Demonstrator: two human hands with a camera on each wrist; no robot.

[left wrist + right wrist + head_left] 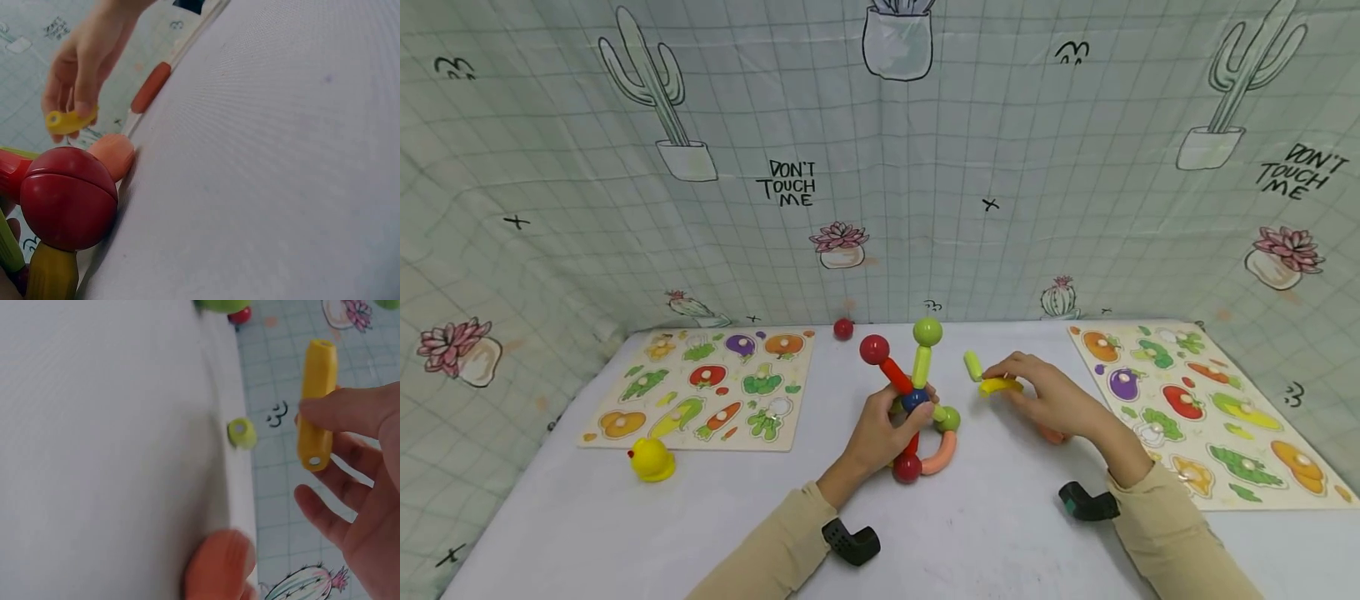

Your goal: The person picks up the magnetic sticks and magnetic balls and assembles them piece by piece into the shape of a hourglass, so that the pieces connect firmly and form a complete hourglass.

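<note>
My left hand (872, 432) grips a magnetic ball-and-rod structure near its blue ball (915, 401). Red and light green rods branch upward from there to a red ball (874, 349) and a green ball (927, 332). Lower down, a curved salmon rod (942, 455) joins another green ball (951, 419) to a red ball (69, 206), which looms large in the left wrist view. Between thumb and fingers, my right hand (1054, 402) pinches a yellow rod (319, 372), held above the table. Beneath that hand lies an orange piece (215, 569), partly hidden.
A loose light green rod (973, 365) lies just left of the right hand. Vegetable puzzle boards lie on both sides, one at left (696, 398) and one at right (1213, 417). A yellow duck (652, 460) sits at left; a red ball (843, 329) is by the back edge.
</note>
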